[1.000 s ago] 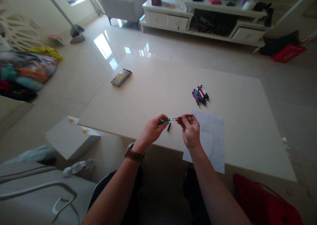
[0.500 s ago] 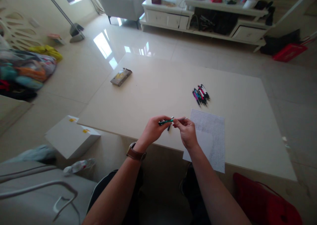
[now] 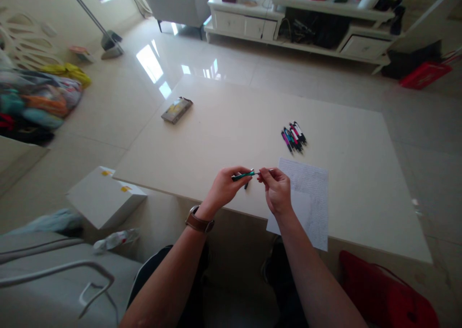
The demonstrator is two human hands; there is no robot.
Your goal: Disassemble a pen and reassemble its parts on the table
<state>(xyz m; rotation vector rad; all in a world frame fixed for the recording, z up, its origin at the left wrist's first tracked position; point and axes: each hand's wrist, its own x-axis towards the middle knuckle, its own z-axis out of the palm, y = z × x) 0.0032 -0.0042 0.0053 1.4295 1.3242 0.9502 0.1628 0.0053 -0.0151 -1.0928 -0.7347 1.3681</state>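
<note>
Over the near edge of the table, my left hand (image 3: 226, 186) is closed on a green pen barrel (image 3: 246, 175), its dark end toward my palm. My right hand (image 3: 277, 188) pinches a thin pen refill (image 3: 257, 173), which shows as a narrow rod at the barrel's right end. How deep the refill sits in the barrel I cannot tell. A small dark pen part (image 3: 247, 184) lies just below the barrel, partly covered by my left fingers. Beyond my right hand lies a group of several pens (image 3: 294, 138) with coloured and white barrels.
Written paper sheets (image 3: 312, 183) lie on the white table (image 3: 231, 126) under my right forearm, overhanging its front edge. A flat box (image 3: 177, 110) rests at the far left. A white carton (image 3: 104, 198) stands left of the table, a red bag (image 3: 386, 289) at lower right.
My right hand has shifted slightly right, away from my left hand. A stretch of thin refill now shows between my fingers and the green barrel. My left hand has hardly moved.
</note>
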